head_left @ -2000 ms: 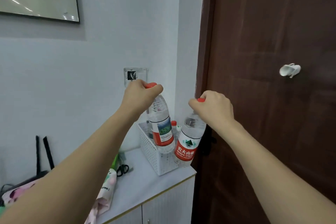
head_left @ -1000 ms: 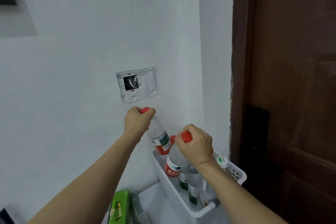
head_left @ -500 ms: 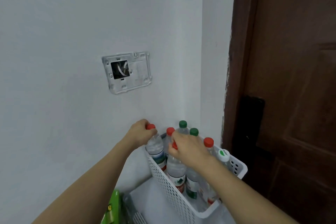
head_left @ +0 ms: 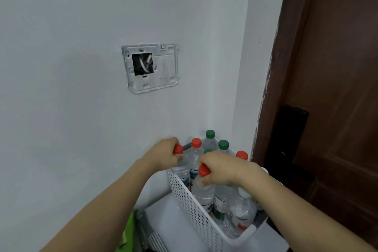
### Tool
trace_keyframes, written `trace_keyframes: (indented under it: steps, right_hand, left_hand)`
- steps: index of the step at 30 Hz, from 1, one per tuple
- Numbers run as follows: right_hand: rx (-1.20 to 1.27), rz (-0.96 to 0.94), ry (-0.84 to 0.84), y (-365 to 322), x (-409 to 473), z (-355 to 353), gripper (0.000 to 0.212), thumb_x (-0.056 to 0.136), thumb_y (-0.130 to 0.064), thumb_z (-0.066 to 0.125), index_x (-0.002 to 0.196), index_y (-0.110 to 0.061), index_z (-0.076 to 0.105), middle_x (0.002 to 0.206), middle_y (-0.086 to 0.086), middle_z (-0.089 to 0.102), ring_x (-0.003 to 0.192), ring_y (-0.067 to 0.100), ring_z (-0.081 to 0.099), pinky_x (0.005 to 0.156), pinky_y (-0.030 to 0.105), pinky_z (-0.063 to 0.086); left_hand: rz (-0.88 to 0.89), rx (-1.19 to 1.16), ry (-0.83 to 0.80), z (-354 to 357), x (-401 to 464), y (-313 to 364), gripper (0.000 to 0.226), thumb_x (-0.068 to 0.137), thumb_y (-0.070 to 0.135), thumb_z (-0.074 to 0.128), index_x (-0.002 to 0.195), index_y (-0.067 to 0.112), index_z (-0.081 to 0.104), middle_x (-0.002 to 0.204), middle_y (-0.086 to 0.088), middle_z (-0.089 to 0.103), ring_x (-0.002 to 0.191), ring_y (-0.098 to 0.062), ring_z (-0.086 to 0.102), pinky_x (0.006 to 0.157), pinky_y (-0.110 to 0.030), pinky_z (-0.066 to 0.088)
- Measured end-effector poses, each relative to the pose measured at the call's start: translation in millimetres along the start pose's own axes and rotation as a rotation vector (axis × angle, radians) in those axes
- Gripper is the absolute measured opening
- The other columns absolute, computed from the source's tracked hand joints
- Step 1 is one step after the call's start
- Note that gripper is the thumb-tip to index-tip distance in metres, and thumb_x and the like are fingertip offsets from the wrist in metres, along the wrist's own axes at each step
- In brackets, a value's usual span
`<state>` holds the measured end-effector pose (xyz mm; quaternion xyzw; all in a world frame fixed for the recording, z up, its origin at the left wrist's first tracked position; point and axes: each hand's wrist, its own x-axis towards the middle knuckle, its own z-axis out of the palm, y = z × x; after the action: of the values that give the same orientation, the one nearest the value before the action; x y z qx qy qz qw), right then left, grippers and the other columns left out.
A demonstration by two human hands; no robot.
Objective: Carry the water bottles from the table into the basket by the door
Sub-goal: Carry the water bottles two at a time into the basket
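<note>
While both hands grip red-capped bottles by the neck, L hand holds its bottle at basket far-left corner, R hand holds its bottle inside basket's left wall, w/ other bottles behind.

Both forearms reached forward and down, bare. Left hand curled, fingers pinched round red-capped bottle neck. Right hand curled likewise, gripped second red-capped bottle at neck.

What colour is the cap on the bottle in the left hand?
Red cap, gripped by the left hand; head view.
</note>
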<state>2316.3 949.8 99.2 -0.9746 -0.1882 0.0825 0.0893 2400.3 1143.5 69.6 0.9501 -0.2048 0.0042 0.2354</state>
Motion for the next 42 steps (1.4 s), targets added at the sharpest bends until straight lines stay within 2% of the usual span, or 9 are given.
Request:
trace_keyframes:
  steps: [5,14,20,23,26,29,32,39,42]
  right_hand:
    - [0.004,-0.051,0.099,-2,7,5,0.032,0.083,-0.041,0.068,0.086,-0.015,0.05,0.084,-0.003,0.05,0.077,0.018,0.052,0.073,0.039,0.05]
    - [0.037,-0.03,0.105,-3,18,7,0.031,0.086,-0.041,0.066,0.091,-0.016,0.047,0.092,-0.001,0.05,0.083,0.019,0.053,0.075,0.035,0.046]
    - [0.01,0.005,0.113,-5,14,9,0.037,0.083,-0.041,0.07,0.097,-0.012,0.053,0.096,0.004,0.056,0.084,0.021,0.056,0.071,0.034,0.047]
    - [0.146,0.009,0.132,4,2,3,0.055,0.077,-0.048,0.073,0.118,-0.015,0.055,0.112,0.001,0.058,0.099,0.019,0.058,0.085,0.036,0.05]
    - [0.25,0.015,0.218,19,-18,-10,0.064,0.079,-0.055,0.068,0.131,-0.023,0.05,0.118,-0.003,0.056,0.106,0.015,0.056,0.093,0.036,0.049]
    - [0.252,0.066,0.436,35,-40,-23,0.063,0.09,-0.049,0.058,0.142,-0.021,0.04,0.138,-0.001,0.046,0.122,0.017,0.049,0.104,0.033,0.041]
    - [0.229,0.123,0.595,49,-61,-36,0.062,0.094,-0.042,0.054,0.147,-0.017,0.033,0.148,0.003,0.038,0.134,0.019,0.039,0.11,0.033,0.032]
    - [0.171,0.274,0.726,61,-131,-50,0.067,0.093,-0.034,0.057,0.149,-0.011,0.029,0.153,0.007,0.032,0.141,0.022,0.029,0.116,0.034,0.025]
    - [0.136,0.377,0.733,61,-173,-45,0.067,0.093,-0.033,0.057,0.15,-0.013,0.027,0.155,0.006,0.031,0.143,0.02,0.027,0.117,0.033,0.023]
  left_hand:
    - [0.002,0.024,0.033,-2,0,-1,0.018,0.087,0.029,0.064,0.092,0.017,0.051,0.089,-0.003,0.059,0.077,-0.019,0.055,0.066,-0.03,0.044]
    - [-0.066,-0.085,-0.004,7,-4,-2,0.017,0.084,0.021,0.067,0.097,0.016,0.057,0.092,-0.002,0.061,0.082,-0.019,0.056,0.077,-0.034,0.048]
    - [-0.18,-0.12,0.011,8,-15,10,0.015,0.081,0.015,0.068,0.091,0.016,0.056,0.084,0.002,0.056,0.077,-0.017,0.053,0.064,-0.027,0.042]
    - [-0.238,-0.099,0.028,5,-24,14,0.027,0.082,0.019,0.068,0.106,0.014,0.058,0.096,-0.003,0.062,0.079,-0.015,0.055,0.067,-0.027,0.046]
    - [-0.244,-0.019,0.155,-3,-33,22,0.051,0.091,0.034,0.063,0.134,0.01,0.051,0.124,-0.009,0.059,0.104,-0.023,0.059,0.086,-0.032,0.048]
    - [-0.132,0.109,0.306,-10,-37,40,0.05,0.098,0.032,0.053,0.14,0.006,0.046,0.139,-0.012,0.051,0.122,-0.028,0.053,0.1,-0.04,0.045]
    - [-0.001,0.221,0.401,-13,-35,68,0.047,0.1,0.028,0.049,0.14,0.005,0.047,0.141,-0.014,0.051,0.123,-0.032,0.051,0.1,-0.043,0.043]
    - [0.335,0.298,0.516,2,-38,145,0.044,0.093,0.024,0.056,0.128,-0.003,0.056,0.129,-0.022,0.059,0.113,-0.039,0.057,0.098,-0.046,0.046]
    - [0.47,0.315,0.506,12,-43,176,0.045,0.094,0.029,0.055,0.129,0.001,0.056,0.13,-0.018,0.06,0.116,-0.036,0.057,0.103,-0.048,0.043]
